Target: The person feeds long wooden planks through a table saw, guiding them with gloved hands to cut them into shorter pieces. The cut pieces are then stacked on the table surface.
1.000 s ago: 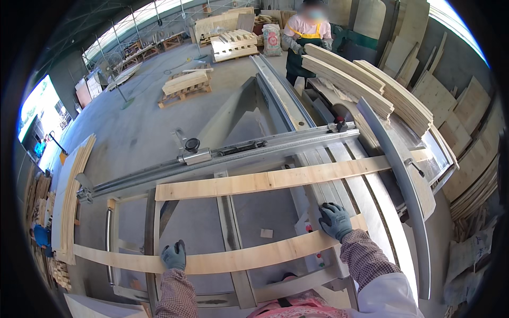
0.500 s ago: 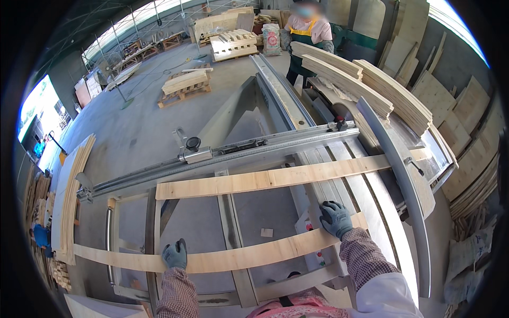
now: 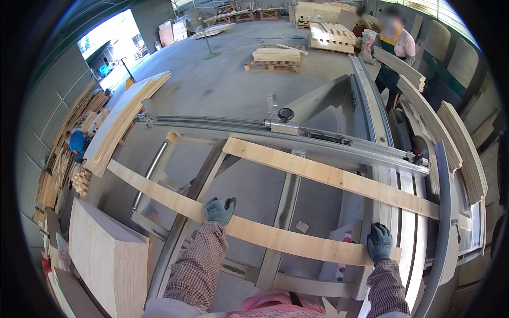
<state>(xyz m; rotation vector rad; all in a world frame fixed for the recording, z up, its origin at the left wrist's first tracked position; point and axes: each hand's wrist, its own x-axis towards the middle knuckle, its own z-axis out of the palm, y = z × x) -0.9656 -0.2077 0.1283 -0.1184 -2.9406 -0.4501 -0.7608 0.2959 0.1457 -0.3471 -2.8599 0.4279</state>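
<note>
A long, narrow plywood strip lies across the near part of the saw's metal sliding frame. My left hand, in a grey-blue work glove, grips this strip left of its middle, thumb apart from the fingers. Close to the strip's right end, my right hand wears the same kind of glove and holds the wood, its fingers curled over and partly hidden. Farther off, a second plywood strip rests on the frame, its right end reaching the long grey rip fence.
Beyond the fence rail, a person holds a stack of strips. More stacked strips lie at the right. Plywood sheets stand at the left, with a thick sheet stack nearer. A pallet of boards sits on the floor.
My view has swung left, so the scene sits farther right. Both hands stay on the near strip. The person across has lifted a bundle of strips.
</note>
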